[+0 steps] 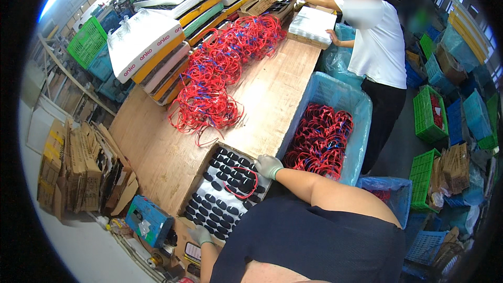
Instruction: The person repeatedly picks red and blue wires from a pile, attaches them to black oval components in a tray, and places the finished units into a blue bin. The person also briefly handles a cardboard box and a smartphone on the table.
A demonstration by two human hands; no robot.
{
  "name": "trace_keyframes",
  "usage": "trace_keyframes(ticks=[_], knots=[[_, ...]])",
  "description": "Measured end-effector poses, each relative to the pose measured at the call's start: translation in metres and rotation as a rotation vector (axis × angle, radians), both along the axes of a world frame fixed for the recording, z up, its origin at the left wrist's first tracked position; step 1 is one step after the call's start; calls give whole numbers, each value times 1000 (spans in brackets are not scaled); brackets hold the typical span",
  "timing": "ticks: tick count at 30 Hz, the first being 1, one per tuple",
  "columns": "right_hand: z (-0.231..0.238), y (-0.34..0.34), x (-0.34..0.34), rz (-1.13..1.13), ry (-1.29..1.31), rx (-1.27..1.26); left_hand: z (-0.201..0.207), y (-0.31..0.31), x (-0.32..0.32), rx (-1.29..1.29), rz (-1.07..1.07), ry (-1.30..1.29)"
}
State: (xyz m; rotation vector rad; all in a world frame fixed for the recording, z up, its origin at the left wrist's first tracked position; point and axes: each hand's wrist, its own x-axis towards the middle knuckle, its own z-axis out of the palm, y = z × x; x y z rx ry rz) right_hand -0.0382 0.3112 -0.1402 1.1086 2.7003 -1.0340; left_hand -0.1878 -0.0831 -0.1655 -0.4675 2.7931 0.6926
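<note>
A shallow cardboard box (189, 199) lies at the near end of the wooden table, lined with white sheeting. Rows of black oval pieces (216, 213) fill it, and a thin red cable (256, 181) curls loosely on top of them. My right hand (269, 166), in a pale glove, grips the box's far right corner. At the near left edge of the same box is my left hand (201, 235), also gloved, fingers bent at the rim and a little blurred. A phone (193, 252) with a lit screen lies just below my left hand.
Tangled red cables (215, 76) cover the table's (262, 91) middle. Stacked trays (152, 47) stand at its far left. A lined blue crate (361, 126) of red cables abuts the right side; a person in white (380, 47) stands beyond. Flattened cardboard (86, 162) leans left.
</note>
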Motion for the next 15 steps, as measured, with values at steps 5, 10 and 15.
trace_keyframes(ticks=[5, 10, 15], knots=[[-8, 3, 0, -1, 43, 40, 5, 8, 2, 3, 26, 43], [-9, 2, -2, -3, 45, 45, -14, -6, -4, -1, -26, 65], [-2, 2, -3, -37, -30, -1, 3, 5, 7, 21, -97, 191]])
